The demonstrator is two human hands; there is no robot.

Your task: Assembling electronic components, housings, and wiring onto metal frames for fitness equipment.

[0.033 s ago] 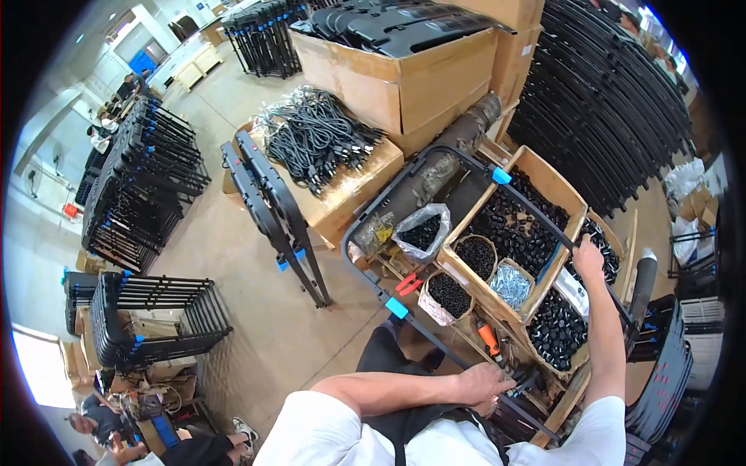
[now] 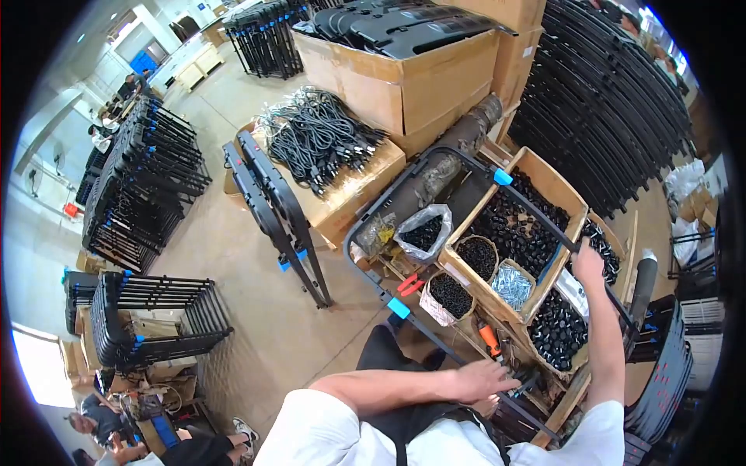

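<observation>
A U-shaped black tubular frame (image 2: 432,335) with blue clips (image 2: 398,308) lies slanted across the wooden parts bins in front of me. My right hand (image 2: 588,262) is closed around its far tube, at the right edge of the bins. Near the lower end of the near tube is my left hand (image 2: 483,380), its fingers stretched out and slightly apart; I see nothing held in it. Just beyond this hand lies an orange-handled power tool (image 2: 489,339). Red-handled pliers (image 2: 409,285) rest beside a tub of small black screws (image 2: 450,296).
The wooden bin (image 2: 449,260) holds black plastic caps (image 2: 519,210) and silver screws (image 2: 512,284). Black cables (image 2: 318,140) lie heaped on a carton. Two folded black leg assemblies (image 2: 272,206) stand left of it. Stacked frames (image 2: 140,186) and a seated person (image 2: 101,423) are at left.
The fingers of my left hand have loosened and spread, and the hand has lifted slightly. My right hand keeps its grip on the frame.
</observation>
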